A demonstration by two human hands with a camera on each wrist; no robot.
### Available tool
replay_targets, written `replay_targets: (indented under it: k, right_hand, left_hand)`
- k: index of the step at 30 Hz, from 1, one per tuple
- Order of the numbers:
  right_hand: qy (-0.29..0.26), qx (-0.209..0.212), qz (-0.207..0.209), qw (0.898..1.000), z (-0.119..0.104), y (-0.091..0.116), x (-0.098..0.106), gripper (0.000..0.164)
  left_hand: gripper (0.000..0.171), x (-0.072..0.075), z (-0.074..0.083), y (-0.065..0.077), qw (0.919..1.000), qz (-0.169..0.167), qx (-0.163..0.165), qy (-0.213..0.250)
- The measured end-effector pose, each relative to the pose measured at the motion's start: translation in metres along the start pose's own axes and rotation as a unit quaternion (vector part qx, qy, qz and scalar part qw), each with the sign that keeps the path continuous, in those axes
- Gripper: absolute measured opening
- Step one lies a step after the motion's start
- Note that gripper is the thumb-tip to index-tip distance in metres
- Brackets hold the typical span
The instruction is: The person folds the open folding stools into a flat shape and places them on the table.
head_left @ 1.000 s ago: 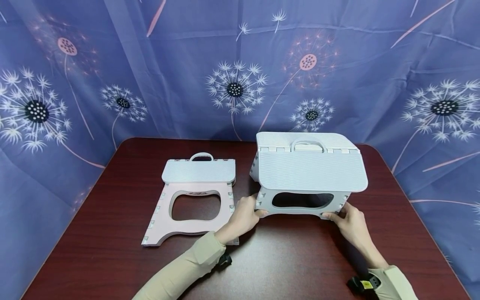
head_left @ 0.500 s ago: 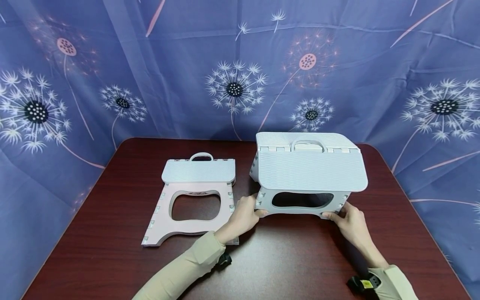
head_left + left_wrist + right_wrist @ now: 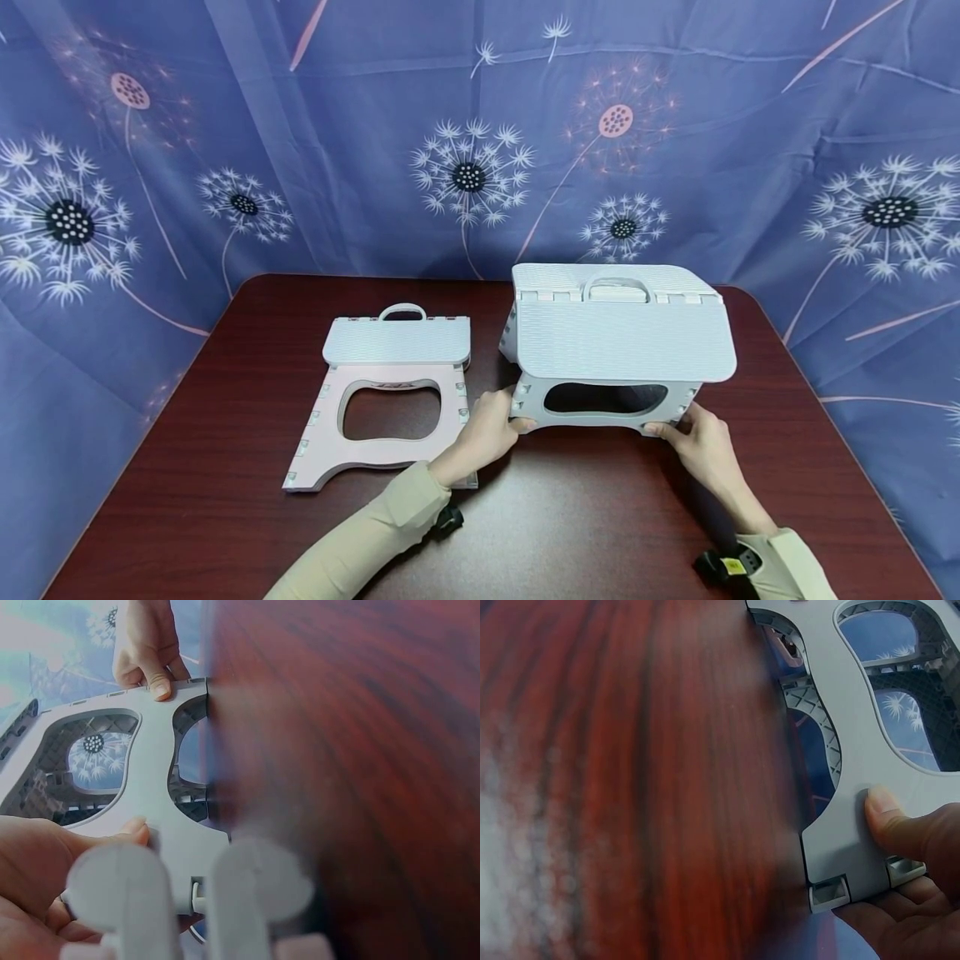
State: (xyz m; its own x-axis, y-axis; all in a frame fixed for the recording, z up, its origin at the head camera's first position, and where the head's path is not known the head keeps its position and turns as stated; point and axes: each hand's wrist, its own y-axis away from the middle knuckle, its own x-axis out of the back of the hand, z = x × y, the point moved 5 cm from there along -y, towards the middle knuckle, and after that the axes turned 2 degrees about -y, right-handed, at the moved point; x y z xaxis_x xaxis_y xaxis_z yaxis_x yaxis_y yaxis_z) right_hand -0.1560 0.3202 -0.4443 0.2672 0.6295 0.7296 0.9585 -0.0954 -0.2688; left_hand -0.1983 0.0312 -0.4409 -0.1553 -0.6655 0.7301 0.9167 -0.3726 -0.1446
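A white folding step stool (image 3: 626, 337) stands unfolded on the right half of the table, its ribbed top split by a hinge line with a loop handle. My left hand (image 3: 491, 429) grips the left front leg low down, thumb on the front panel. At the right front leg, my right hand (image 3: 703, 446) holds on the same way, its thumb pressed on the panel in the right wrist view and the fingers curled behind the edge. Left of the stool, a second folding stool (image 3: 397, 342) lies folded flat, pinkish below and white on top; my left forearm crosses its lower right corner.
Both stools are on a dark red wood-grain table (image 3: 187, 467). A blue curtain (image 3: 337, 125) printed with dandelions hangs directly behind the table's back edge and along both sides. Black wrist devices (image 3: 727, 567) are strapped at the cuffs.
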Motion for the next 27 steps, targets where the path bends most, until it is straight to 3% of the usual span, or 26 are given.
replay_targets:
  k: [5,18,27]
  right_hand:
    - [0.001,-0.002,-0.002,1.000,0.0005,-0.0002,-0.0003,0.023]
    - [-0.001,-0.004,-0.011,1.000,0.0016,0.0005,-0.0007,0.023]
    - [0.003,-0.004,-0.010,1.000,0.0006,-0.0008,-0.0001,0.022]
  left_hand:
    - [0.020,-0.0007,-0.0011,-0.0008,1.0000,0.000,0.002,-0.005]
    - [0.023,0.0009,0.0008,0.0005,0.9994,0.017,-0.031,-0.008]
    - [0.021,-0.0012,-0.0012,-0.0013,0.9999,-0.009,-0.006,-0.001]
